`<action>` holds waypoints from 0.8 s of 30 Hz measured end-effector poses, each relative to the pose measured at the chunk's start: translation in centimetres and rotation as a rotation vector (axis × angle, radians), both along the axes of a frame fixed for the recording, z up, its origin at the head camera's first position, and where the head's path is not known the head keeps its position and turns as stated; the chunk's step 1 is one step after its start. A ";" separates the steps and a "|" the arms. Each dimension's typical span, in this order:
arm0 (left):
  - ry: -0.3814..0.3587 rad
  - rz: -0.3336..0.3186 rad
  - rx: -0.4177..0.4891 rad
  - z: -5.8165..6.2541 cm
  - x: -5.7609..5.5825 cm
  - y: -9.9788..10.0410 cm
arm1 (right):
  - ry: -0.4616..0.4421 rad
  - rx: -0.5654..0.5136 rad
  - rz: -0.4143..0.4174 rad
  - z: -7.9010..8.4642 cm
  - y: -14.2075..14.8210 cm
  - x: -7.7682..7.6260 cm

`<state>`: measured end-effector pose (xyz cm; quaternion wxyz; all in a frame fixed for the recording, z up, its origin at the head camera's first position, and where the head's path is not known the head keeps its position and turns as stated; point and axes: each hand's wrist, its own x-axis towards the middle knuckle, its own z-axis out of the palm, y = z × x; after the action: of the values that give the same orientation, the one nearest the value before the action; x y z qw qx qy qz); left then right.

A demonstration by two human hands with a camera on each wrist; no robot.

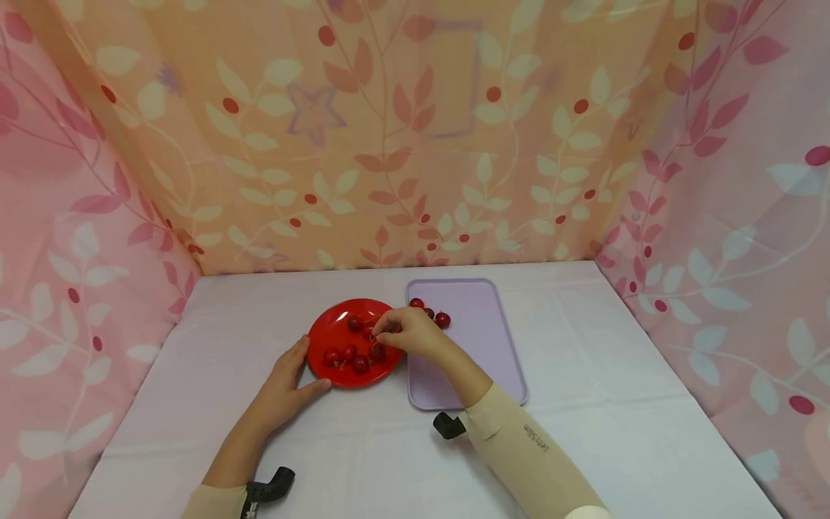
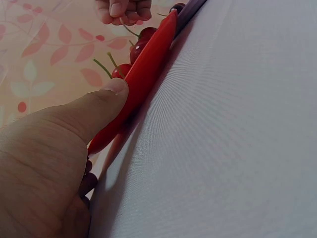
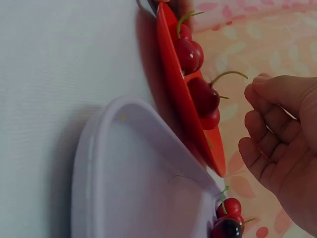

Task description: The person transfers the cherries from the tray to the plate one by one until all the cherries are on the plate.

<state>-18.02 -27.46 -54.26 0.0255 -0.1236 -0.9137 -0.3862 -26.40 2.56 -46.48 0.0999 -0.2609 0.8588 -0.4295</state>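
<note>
A red plate [image 1: 337, 328] carries several cherries [image 1: 361, 362] with green stems. My left hand [image 1: 283, 384] holds the plate at its near left rim, with the thumb [image 2: 115, 91] on the edge and the fingers along the left side. Over the plate's right part is my right hand [image 1: 411, 331], its fingers loosely bent. In the right wrist view, its thumb and forefinger are just beside the stem tip of a dark cherry [image 3: 204, 96], which sits on the plate. A narrow gap shows between stem and fingertips.
A pale purple tray [image 1: 483, 346] stands right beside the plate, under my right forearm. Several cherries [image 1: 443, 319] lie at its far left, partly hidden by my right hand. White cloth [image 1: 583, 346] covers the table, and floral curtains [image 1: 402, 144] hang around it.
</note>
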 end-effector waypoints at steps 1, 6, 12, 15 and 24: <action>0.002 0.000 0.001 0.0 0.0 0.0 | -0.005 0.005 -0.002 -0.1 0.0 0.1; 0.000 0.006 -0.010 0.0 0.0 0.0 | 0.000 0.027 0.009 -0.2 0.1 0.4; -0.005 0.004 -0.010 0.1 -0.1 0.0 | -0.009 0.049 0.026 0.7 1.1 0.8; -0.007 0.008 -0.014 0.0 -0.1 0.0 | 0.006 0.053 0.026 1.0 1.8 0.9; -0.014 0.004 -0.007 0.3 0.1 0.1 | 0.122 0.020 -0.018 1.9 4.4 0.6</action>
<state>-17.95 -27.33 -53.95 0.0192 -0.1192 -0.9155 -0.3839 -25.85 7.00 -44.56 0.0458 -0.2777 0.8699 -0.4051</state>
